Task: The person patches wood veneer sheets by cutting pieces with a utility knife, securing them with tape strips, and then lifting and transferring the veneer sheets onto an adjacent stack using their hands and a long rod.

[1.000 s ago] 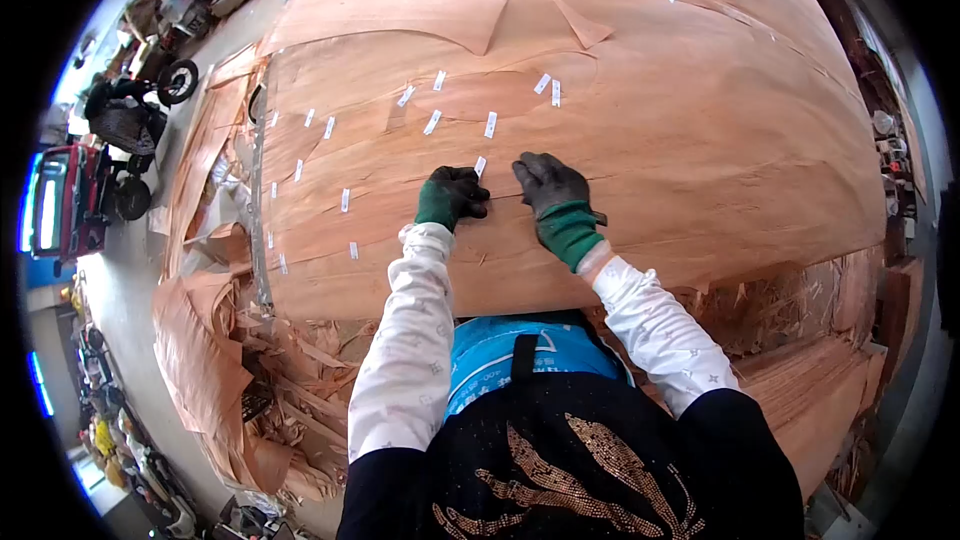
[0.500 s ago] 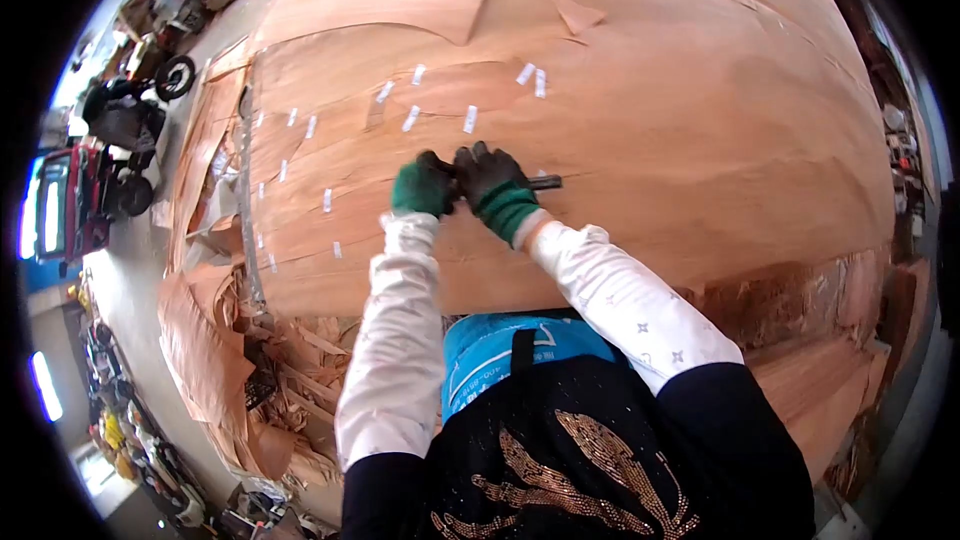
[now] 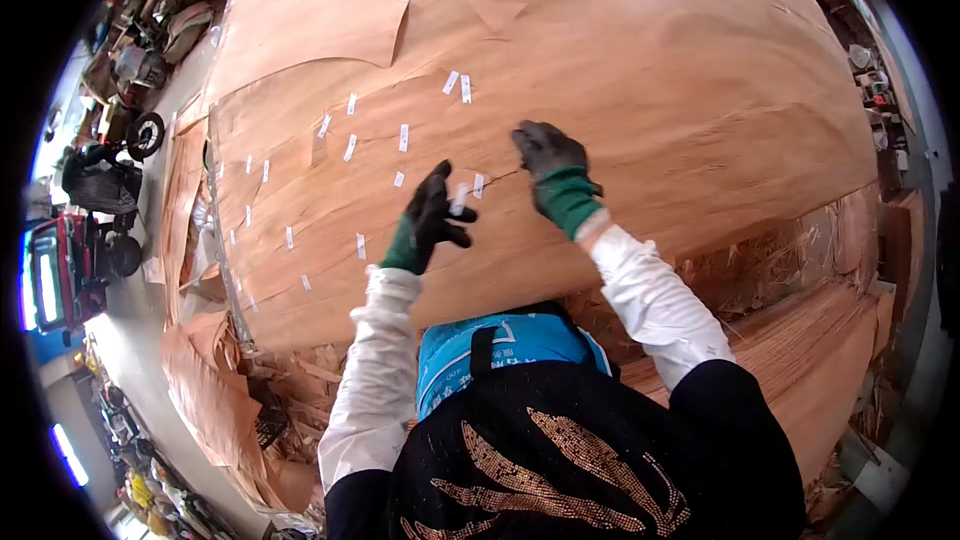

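My left hand (image 3: 432, 212), in a black glove with a green cuff, is just above the wood veneer sheet (image 3: 640, 130), its fingers and thumb apart. A blurred white tape strip (image 3: 458, 200) shows by its fingertips; whether it sticks to the glove I cannot tell. Close by, another tape strip (image 3: 479, 185) lies across a thin crack in the veneer. To the right, my right hand (image 3: 552, 162), gloved the same way, is curled over the sheet with its fingers together. A small dark end juts out beside its cuff, and the rest of that dark tool is hidden under the palm.
Several more white tape strips (image 3: 404, 137) dot the veneer's left half. An overlapping veneer piece (image 3: 320, 20) lies at the far left. Torn veneer scraps (image 3: 210, 380) hang at the left edge, and a layered stack (image 3: 790, 350) is at lower right. A red vehicle (image 3: 62, 270) stands beyond.
My hands were together over the sheet and are now apart, the right one farther right. White tape now shows where they were. The view has shifted, and the dark tool is mostly hidden.
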`<control>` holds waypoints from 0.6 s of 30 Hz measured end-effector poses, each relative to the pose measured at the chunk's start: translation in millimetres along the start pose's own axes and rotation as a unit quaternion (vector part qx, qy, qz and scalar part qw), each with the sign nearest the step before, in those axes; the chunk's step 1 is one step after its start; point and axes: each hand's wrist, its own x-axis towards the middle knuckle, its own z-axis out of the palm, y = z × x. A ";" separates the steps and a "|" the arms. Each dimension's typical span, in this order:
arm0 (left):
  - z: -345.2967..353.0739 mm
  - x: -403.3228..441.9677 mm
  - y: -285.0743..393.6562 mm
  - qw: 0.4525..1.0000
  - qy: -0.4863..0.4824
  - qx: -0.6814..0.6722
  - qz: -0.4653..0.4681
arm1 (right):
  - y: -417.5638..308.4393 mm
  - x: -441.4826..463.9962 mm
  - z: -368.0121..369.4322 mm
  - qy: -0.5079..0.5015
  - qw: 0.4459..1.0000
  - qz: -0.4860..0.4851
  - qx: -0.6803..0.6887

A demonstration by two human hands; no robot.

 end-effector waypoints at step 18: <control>-32.1 -53.8 -2.5 0.988 0.107 0.096 -0.052 | -15.5 -31.9 -4.4 -0.047 0.951 -0.269 -0.148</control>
